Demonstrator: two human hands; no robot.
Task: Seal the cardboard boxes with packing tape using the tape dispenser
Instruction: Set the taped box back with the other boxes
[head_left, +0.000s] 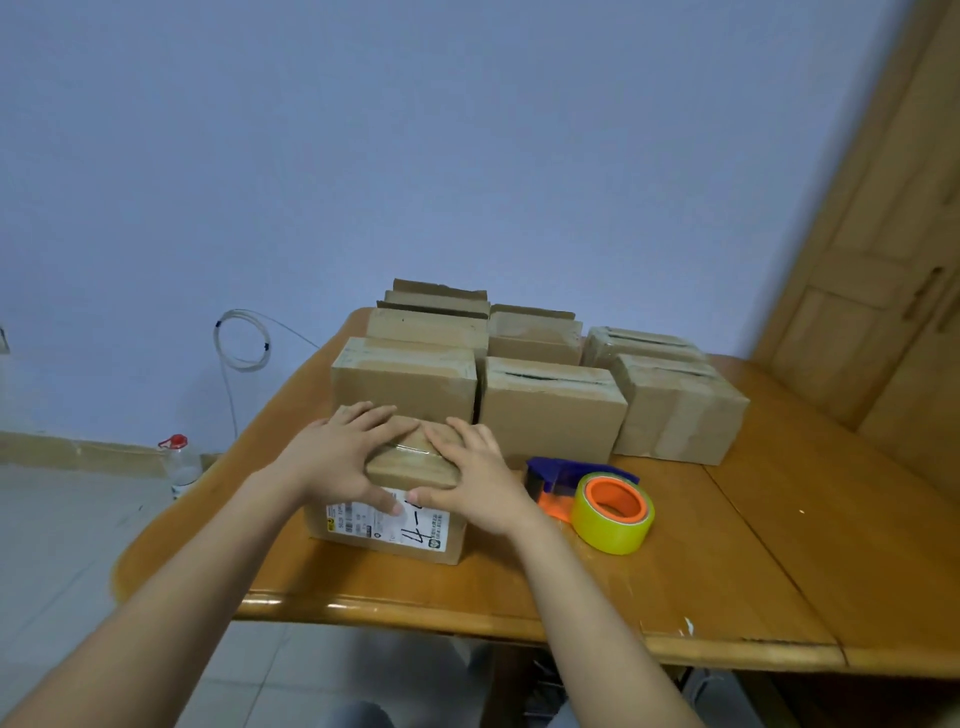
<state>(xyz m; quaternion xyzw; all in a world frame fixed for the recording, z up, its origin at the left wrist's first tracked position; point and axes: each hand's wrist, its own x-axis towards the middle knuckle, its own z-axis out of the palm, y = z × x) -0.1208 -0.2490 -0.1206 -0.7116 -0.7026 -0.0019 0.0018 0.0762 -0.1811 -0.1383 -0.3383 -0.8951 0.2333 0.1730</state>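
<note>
The left hand (337, 457) and right hand (478, 480) lie flat, fingers spread, on the small brown cardboard box with a white label (413, 467) near the wooden table's (727, 571) front edge. Just right lies the blue-and-orange tape dispenser with a yellow roll (597, 501). More brown cardboard boxes (550, 410) stand behind.

cardboard boxes (550, 415): 7 sure, maybe 8, back-left pile hard to split. tape dispenser (566, 470): 1, w/ 1 yellow roll (613, 519). 2 hands: left hand (337, 457), right hand (478, 478). 1 table (727, 545), 1 bottle (182, 462), 1 coiled cable (216, 338).
</note>
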